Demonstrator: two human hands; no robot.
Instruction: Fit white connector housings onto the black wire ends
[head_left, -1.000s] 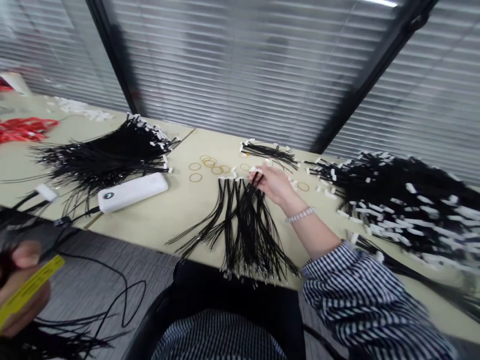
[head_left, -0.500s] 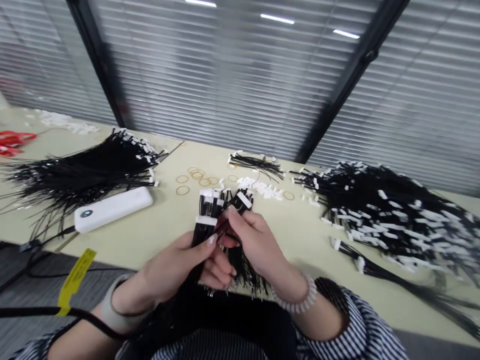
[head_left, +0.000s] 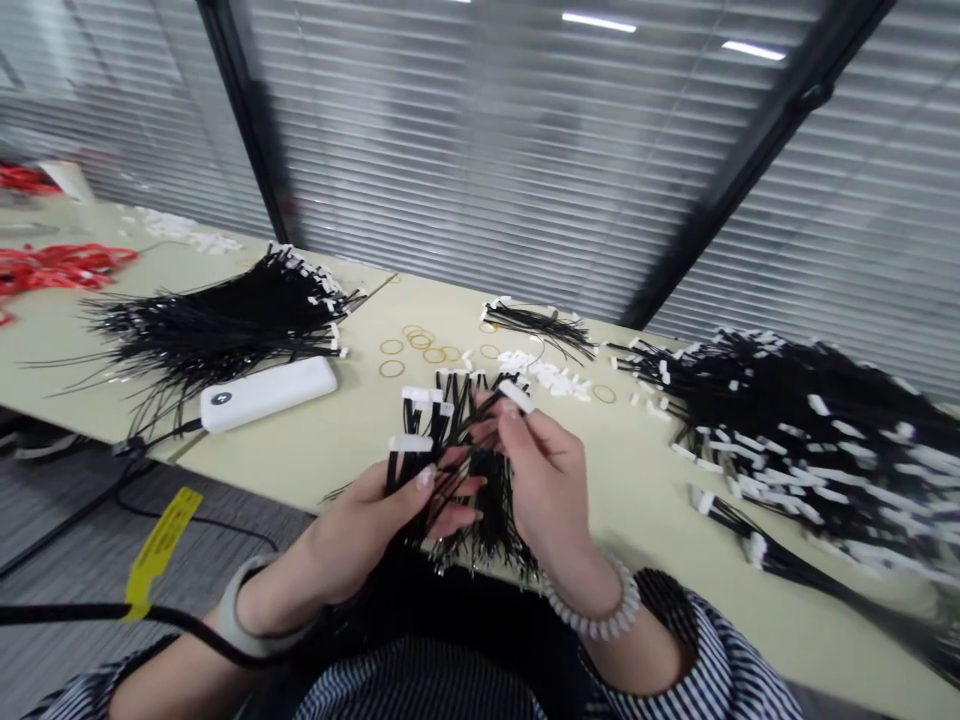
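Both my hands are over the table's front edge, among black wires with white connectors. My left hand [head_left: 371, 535] grips a bunch of these black wires [head_left: 457, 480], with a white connector [head_left: 410, 443] showing above its fingers. My right hand [head_left: 544, 490] pinches more wires just below another white connector [head_left: 516, 396], which tilts up and to the left. The two hands are close together, and the fingers of my left hand partly hide the wire ends. More of the bunch hangs down over the table edge.
A white power bank [head_left: 268, 394] lies left of my hands, beside a black wire pile [head_left: 225, 330]. A larger pile [head_left: 795, 430] sits right. Rubber bands [head_left: 420, 345], loose white connectors [head_left: 547, 375] and red cords [head_left: 52, 265] lie on the table. A yellow tag [head_left: 161, 540] hangs on a black cable [head_left: 97, 612].
Since a second ago, my left hand has come in from the lower left, and both hands have lifted the wire bunch off the table. In the last half second, my right hand has drawn slightly apart.
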